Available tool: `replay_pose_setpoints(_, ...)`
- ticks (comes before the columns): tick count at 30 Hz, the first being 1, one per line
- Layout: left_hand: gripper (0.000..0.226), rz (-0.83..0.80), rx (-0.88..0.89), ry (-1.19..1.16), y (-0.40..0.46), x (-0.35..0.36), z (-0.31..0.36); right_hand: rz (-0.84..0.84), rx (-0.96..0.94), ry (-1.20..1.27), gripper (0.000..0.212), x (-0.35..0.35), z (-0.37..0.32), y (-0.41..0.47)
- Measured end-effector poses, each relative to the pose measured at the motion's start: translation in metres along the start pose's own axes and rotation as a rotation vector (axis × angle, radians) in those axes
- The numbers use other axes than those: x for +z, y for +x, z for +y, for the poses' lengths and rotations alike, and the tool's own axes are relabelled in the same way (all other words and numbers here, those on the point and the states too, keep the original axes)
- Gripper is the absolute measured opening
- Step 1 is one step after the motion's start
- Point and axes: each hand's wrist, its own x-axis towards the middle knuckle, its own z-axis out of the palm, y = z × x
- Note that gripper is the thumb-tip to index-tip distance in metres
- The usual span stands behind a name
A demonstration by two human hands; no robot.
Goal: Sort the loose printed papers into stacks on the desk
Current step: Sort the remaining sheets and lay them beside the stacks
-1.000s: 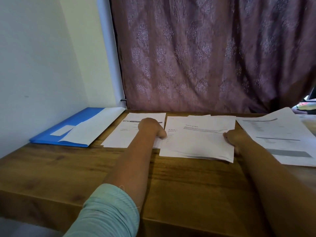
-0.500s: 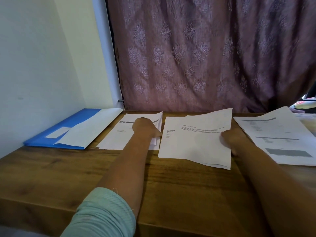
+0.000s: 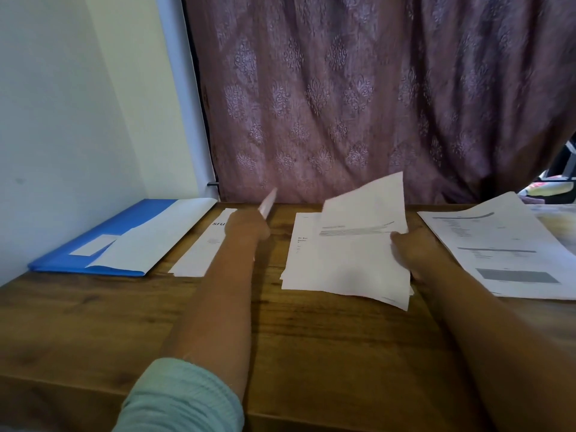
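Desk of brown wood — mauve patterned curtain far behind; my left hand pinches a blurred white sheet, my right hand grips a lifted printed page.

Blue folder at left wall, patterned mauve curtain behind

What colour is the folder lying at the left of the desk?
Blue folder, with a white sheet over part of it; seen in the head view.

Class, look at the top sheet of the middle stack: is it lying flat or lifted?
Lifted. The top sheet has its far edge raised off the middle stack, with the right hand holding its right edge.
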Motion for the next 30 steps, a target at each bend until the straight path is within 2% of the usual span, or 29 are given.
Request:
replay_pose_setpoints(4, 0.041, 0.157, 0.016, -0.027, -0.016, -0.032, -0.02, -0.051, -0.041, 0.131, 0.037, 0.024, -0.021, -0.022)
replay_pose_setpoints(6, 0.039, 0.165, 0.086, -0.032, -0.037, -0.042, -0.006, -0.123, -0.108, 0.114, 0.033, 0.043, -0.033, -0.037)
replay_pose_setpoints(9, 0.038, 0.103, 0.189, 0.063, -0.067, -0.041, 0.029, -0.198, -0.112, 0.172, 0.033, 0.069, -0.046, -0.055)
replay_pose_setpoints(12, 0.037, 0.044, 0.281, 0.167, -0.096, -0.023, 0.058, -0.284, -0.034, 0.376, 0.039, 0.077, -0.053, -0.066)
replay_pose_setpoints(14, 0.039, 0.001, 0.282, 0.152, -0.111, -0.007, 0.07, -0.379, 0.004, 0.49, 0.044, 0.072, -0.055, -0.069)
replay_pose_setpoints(17, 0.039, -0.117, 0.303, 0.052, -0.133, 0.005, 0.072, -0.448, -0.068, 0.369, 0.031, 0.069, -0.047, -0.073)
replay_pose_setpoints(19, 0.038, -0.258, 0.34, -0.055, -0.135, 0.007, 0.063, -0.412, -0.094, 0.26, 0.032, 0.067, -0.04, -0.074)
replay_pose_setpoints(20, 0.041, -0.287, 0.333, -0.127, -0.132, 0.007, 0.052, -0.416, -0.09, 0.258, 0.036, 0.064, -0.036, -0.073)
replay_pose_setpoints(21, 0.044, -0.245, 0.296, -0.217, -0.128, 0.004, 0.041, -0.431, -0.089, 0.283, 0.037, 0.059, -0.035, -0.072)
replay_pose_setpoints(25, 0.063, 0.268, 0.023, -0.567, -0.107, -0.017, -0.011, -0.465, -0.151, 0.393, 0.031, 0.025, -0.036, -0.077)
replay_pose_setpoints(26, 0.062, 0.28, 0.013, -0.657, -0.106, -0.021, -0.02, -0.478, -0.173, 0.444, 0.031, 0.019, -0.036, -0.08)
replay_pose_setpoints(29, 0.044, 0.067, 0.089, -1.105, -0.104, -0.022, -0.032, -0.472, -0.245, 0.553, 0.028, 0.008, -0.038, -0.093)
replay_pose_setpoints(30, 0.037, 0.071, 0.134, -1.186, -0.105, -0.02, -0.031, -0.444, -0.277, 0.566, 0.026, 0.004, -0.039, -0.096)
